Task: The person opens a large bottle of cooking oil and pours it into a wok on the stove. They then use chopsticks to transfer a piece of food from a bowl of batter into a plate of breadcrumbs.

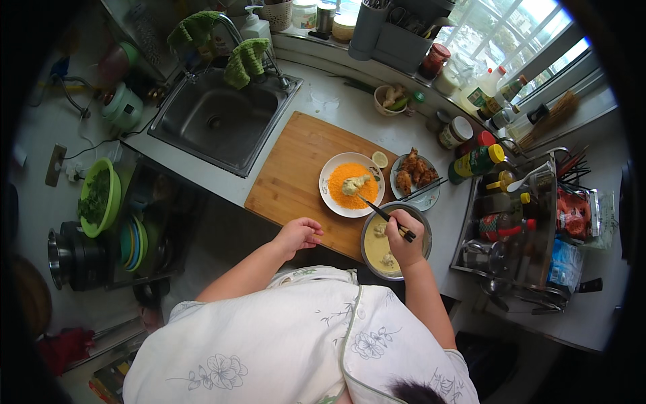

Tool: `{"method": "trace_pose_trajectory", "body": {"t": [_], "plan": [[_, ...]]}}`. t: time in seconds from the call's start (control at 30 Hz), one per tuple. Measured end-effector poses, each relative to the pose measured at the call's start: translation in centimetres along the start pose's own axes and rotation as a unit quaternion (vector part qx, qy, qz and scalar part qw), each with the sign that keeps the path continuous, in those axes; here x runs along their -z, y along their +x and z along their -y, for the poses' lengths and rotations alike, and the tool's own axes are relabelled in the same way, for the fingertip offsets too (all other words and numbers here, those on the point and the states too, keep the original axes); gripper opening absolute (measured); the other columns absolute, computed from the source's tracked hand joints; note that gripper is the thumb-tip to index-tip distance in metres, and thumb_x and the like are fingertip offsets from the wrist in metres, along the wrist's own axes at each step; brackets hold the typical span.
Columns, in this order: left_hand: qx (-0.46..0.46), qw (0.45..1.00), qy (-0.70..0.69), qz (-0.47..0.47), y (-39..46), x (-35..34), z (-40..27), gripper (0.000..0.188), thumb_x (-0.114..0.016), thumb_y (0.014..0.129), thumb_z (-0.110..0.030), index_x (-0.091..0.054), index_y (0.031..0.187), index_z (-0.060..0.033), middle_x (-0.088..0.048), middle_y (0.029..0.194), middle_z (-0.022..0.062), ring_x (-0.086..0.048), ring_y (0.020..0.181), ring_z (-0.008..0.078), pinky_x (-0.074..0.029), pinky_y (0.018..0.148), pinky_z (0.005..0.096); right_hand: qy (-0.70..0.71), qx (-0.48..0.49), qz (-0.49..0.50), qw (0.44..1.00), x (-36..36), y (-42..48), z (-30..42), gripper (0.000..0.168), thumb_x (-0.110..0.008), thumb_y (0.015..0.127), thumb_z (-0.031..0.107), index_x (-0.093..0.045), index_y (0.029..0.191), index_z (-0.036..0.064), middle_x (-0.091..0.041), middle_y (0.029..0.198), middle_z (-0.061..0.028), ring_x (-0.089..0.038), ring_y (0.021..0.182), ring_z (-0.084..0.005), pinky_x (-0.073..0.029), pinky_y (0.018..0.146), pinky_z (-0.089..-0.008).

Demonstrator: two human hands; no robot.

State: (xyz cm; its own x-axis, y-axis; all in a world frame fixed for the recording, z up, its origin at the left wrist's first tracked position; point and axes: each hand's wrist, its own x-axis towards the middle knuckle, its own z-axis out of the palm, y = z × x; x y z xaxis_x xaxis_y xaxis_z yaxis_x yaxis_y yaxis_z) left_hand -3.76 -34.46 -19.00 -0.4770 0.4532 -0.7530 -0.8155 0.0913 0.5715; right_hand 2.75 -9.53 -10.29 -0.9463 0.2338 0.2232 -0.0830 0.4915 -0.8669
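Observation:
My right hand (405, 239) grips a pair of black chopsticks (379, 211) over a metal bowl of yellow batter (374, 252), where battered pieces lie. The chopstick tips touch a batter-coated piece (355, 185) resting on orange crumbs (339, 177) in a white plate (327, 200). That plate sits on a wooden cutting board (286, 166). Beside the board's near edge, my left hand (300, 236) is held in the air with fingers loosely curled and nothing in it. A cut lemon half (379, 159) lies by the plate. Browned chicken pieces (415, 169) lie on a grey-blue plate (429, 199), with dark chopsticks across its rim.
A steel sink (222, 113) with green cloths on its faucet is at the upper left. Bottles and jars (474, 164) stand at the right, beside a metal rack (467, 247). A small bowl of ginger (387, 107) is behind the board. Green bowls (115, 197) stand at far left.

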Motion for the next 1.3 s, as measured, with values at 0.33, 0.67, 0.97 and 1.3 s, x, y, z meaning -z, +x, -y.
{"method": "trace_pose_trajectory", "body": {"t": [0.33,0.67,0.97,1.3], "plan": [[-0.003,1.0,-0.013,-0.003,0.0,0.0,-0.2,0.017,-0.044,0.085,-0.002,-0.052,0.1,-0.0051,-0.058,0.098,0.0077,-0.059,0.08,0.0165,-0.049,0.078,0.0324,-0.031,0.054,0.018,0.998,-0.7,0.5,-1.8,0.006,-0.057,0.078,-0.001,-0.058,0.083,-0.003,-0.059,0.073,-0.015,-0.06,0.064,-0.0259,-0.046,0.061,-0.0301],[-0.004,1.0,-0.021,-0.005,0.0,0.1,0.0,0.017,-0.045,0.085,-0.003,-0.053,0.099,-0.0057,-0.059,0.098,0.0074,-0.059,0.08,0.0163,-0.049,0.077,0.0327,-0.052,0.14,0.041,0.988,-1.9,1.2,-1.7,0.013,-0.058,0.079,0.0,-0.058,0.091,-0.005,-0.061,0.078,-0.0139,-0.06,0.068,-0.0233,-0.047,0.065,-0.0288],[-0.002,1.0,-0.012,-0.006,-0.2,-0.4,-0.1,0.017,-0.043,0.087,-0.004,-0.053,0.1,-0.0055,-0.059,0.098,0.0077,-0.059,0.08,0.0166,-0.049,0.077,0.0325,-0.056,0.14,0.053,0.987,-2.5,2.3,-1.0,0.011,-0.059,0.076,0.0,-0.057,0.086,-0.001,-0.059,0.075,-0.0158,-0.059,0.068,-0.0299,-0.046,0.061,-0.0331],[0.004,1.0,-0.023,-0.005,0.0,0.1,0.4,0.017,-0.044,0.086,-0.005,-0.052,0.1,-0.0054,-0.058,0.099,0.0078,-0.059,0.082,0.0168,-0.049,0.079,0.0328,-0.037,0.136,0.058,0.988,-2.6,3.8,-1.4,0.012,-0.059,0.078,0.002,-0.058,0.089,-0.002,-0.06,0.077,-0.0166,-0.059,0.069,-0.0301,-0.046,0.062,-0.0344]]}}
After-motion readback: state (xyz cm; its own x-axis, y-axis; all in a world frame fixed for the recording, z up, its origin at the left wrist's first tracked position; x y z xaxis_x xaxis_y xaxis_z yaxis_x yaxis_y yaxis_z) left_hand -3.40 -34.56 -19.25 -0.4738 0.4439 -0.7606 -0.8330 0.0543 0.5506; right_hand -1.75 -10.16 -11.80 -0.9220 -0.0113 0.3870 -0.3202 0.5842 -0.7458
